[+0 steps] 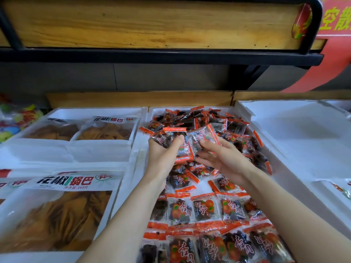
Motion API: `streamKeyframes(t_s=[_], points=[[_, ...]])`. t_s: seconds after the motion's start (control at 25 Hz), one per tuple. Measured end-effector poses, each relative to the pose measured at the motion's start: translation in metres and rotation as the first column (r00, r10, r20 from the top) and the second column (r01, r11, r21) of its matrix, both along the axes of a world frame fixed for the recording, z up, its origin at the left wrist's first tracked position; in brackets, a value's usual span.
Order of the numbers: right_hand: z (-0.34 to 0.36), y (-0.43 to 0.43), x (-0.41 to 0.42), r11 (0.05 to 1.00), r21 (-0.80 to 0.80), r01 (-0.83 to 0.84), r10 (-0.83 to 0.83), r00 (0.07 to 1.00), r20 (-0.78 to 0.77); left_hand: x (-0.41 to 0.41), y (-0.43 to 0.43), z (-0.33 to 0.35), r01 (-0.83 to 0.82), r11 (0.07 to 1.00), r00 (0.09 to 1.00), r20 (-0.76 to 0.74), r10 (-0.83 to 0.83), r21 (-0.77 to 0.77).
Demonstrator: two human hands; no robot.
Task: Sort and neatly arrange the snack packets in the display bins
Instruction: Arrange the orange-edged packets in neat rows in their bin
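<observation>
Fingers (179,140) grip orange packets (174,133) — above the bin (158,109).

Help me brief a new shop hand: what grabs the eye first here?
The middle bin brims with small orange-edged snack packets, heaped loosely at the far end and laid in neat rows nearer. Above the heap, the left hand grips a stack of packets while the right hand pinches a single packet. To the left lie big bags of brown crisps.

glossy plastic snack packets (204,207), matt white foam bin (245,109), wood shelf (133,21)
</observation>
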State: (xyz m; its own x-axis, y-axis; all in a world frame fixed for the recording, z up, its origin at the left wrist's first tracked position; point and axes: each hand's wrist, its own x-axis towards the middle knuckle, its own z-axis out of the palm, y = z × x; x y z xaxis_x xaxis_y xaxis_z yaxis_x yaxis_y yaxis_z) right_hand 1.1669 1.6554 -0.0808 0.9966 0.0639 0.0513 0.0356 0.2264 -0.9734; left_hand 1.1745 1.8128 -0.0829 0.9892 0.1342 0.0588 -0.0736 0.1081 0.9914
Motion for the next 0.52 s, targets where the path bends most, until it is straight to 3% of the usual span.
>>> streamKeyframes(t_s=[0.12,0.28,0.44,0.52], points=[[-0.001,-0.005,0.005,0.999,0.025,0.023,-0.022,0.999,-0.039,-0.008,0.002,0.007,-0.003,0.999,1.000,0.017,0.004,-0.033],[-0.005,-0.001,0.005,0.982,-0.189,0.009,-0.023,0.997,-0.072,-0.023,0.014,0.020,-0.024,0.999,0.998,0.050,0.026,-0.042],[-0.002,0.010,-0.006,0.961,-0.273,-0.036,0.041,0.999,0.014,-0.046,0.039,0.030,-0.055,0.997,0.993,0.098,0.061,-0.060],[-0.001,0.018,-0.009,0.905,-0.424,-0.026,0.065,0.995,0.079,-0.059,0.055,0.035,-0.063,0.997,0.988,0.135,0.068,-0.044]])
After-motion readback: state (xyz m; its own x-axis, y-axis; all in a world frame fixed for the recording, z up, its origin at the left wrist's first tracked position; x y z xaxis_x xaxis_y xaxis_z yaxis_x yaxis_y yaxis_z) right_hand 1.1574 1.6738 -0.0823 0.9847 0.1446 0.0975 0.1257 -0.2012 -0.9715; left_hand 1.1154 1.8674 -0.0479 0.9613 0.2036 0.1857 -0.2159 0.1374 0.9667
